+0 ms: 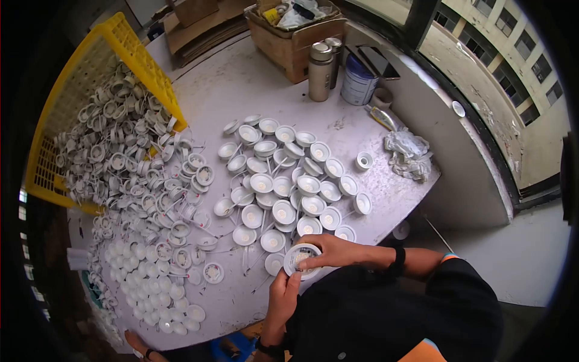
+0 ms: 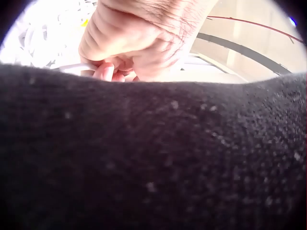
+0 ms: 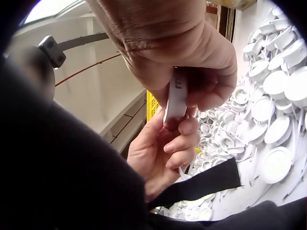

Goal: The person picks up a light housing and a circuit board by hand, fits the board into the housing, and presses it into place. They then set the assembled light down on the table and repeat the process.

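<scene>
Close to my body, both hands hold one round white LED downlight, its open face with the small board turned up in the head view. My right hand grips its rim from the far right side, thumb across the face. From below, my left hand pinches the near edge between thumb and fingers. The right wrist view shows the downlight's side wall edge-on, right hand above and left hand beneath. A dark sleeve covers most of the left wrist view, with the left hand above it.
Many similar white downlights with wires stand beyond my hands. At left, loose housings spill from a tipped yellow crate, with white round covers nearer. A flask, tub and plastic bag line the window side. Another person's hand shows lower left.
</scene>
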